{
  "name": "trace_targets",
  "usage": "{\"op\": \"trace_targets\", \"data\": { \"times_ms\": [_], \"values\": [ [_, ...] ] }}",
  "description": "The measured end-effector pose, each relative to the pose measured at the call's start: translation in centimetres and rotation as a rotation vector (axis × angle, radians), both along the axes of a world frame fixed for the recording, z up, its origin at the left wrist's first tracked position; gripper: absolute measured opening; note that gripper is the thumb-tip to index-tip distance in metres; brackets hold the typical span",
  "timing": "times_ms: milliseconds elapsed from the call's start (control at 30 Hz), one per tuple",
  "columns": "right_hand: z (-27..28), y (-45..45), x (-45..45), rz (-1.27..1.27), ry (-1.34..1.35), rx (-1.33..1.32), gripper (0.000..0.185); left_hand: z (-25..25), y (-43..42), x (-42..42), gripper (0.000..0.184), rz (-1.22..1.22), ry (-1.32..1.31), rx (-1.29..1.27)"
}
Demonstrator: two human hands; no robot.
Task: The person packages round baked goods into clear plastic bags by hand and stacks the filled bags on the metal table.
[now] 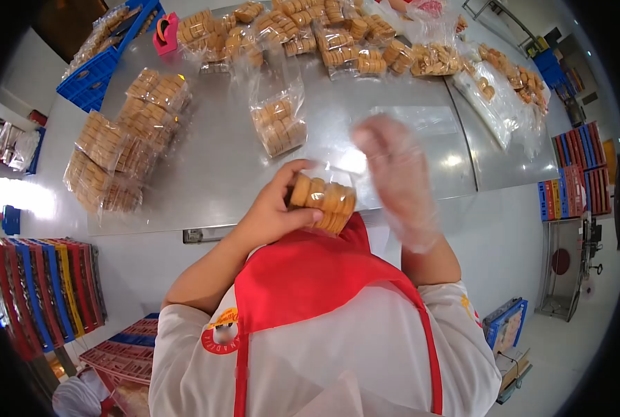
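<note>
My left hand (276,206) is wrapped around a clear plastic bag of round cookies (326,199), close to my red apron at the near edge of the table. The cookies sit in stacked rows inside the bag. To the right of the bag, my right hand (397,177) is raised in a thin clear plastic glove. Motion blurs its fingers, so their closure is unclear. Farther in on the metal table, another bag of cookies (280,125) stands with its long top unfolded. A flat clear plastic sheet or bag (415,119) lies beyond my right hand.
Several packed cookie bags (125,142) are grouped at the left. More bags and loose cookies (351,42) line the far side, near a pink tape dispenser (165,33). A blue crate (94,82) is at the far left; stacked crates (45,292) stand beside the table.
</note>
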State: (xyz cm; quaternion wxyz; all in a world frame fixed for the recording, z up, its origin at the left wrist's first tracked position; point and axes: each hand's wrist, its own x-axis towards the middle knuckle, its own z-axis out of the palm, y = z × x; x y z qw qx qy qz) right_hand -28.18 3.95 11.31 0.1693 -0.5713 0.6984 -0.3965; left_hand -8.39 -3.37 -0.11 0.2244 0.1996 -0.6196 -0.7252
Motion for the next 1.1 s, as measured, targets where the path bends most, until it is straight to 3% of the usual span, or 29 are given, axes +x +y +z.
{"op": "trace_targets", "data": {
  "times_ms": [100,133,167,233,367,567,667,767,867,967,1067,1100],
  "values": [
    [-5.2,0.8,-2.2,0.048,-0.795,-0.007,0.047,0.3,0.5,0.9,0.066,0.046,0.093,0.352],
    [-6.6,0.8,-2.0,0.098,-1.082,0.190,0.061,0.9,0.9,1.1,0.065,0.070,0.110,0.395],
    [-8.0,1.4,-1.1,0.044,-1.349,0.341,0.062,1.2,1.2,1.2,0.064,0.095,0.127,0.441],
    [-8.5,2.7,2.2,0.092,-1.450,0.331,0.052,0.0,1.5,1.4,0.057,0.127,0.016,0.391],
    [-8.8,2.5,3.8,0.016,-1.442,0.404,0.037,-0.5,2.5,0.9,0.032,0.326,0.075,0.580],
    [-8.9,2.7,4.5,-0.050,-1.471,0.351,0.020,-0.5,2.8,1.6,0.008,0.380,0.081,0.528],
    [-8.5,2.6,4.6,-0.074,-1.383,0.282,0.014,-0.7,2.6,1.9,0.010,0.418,-0.019,0.368],
    [-6.9,2.6,4.9,-0.081,-1.312,0.223,0.012,1.9,2.3,2.2,0.012,0.487,-0.224,-0.421],
    [-6.3,2.6,4.8,-0.079,-1.291,0.272,0.015,3.4,1.7,2.7,0.011,0.426,-0.227,-0.503],
    [-6.2,2.3,4.6,-0.082,-1.283,0.402,0.019,1.5,1.2,3.3,0.007,0.307,-0.068,0.363],
    [-4.5,2.0,5.4,-0.111,-1.144,0.595,0.028,2.1,2.0,2.4,0.006,0.237,0.018,0.780],
    [-5.3,1.9,5.1,-0.096,-1.134,0.559,0.025,2.0,1.9,2.4,0.009,0.230,0.035,0.768]
  ]
}}
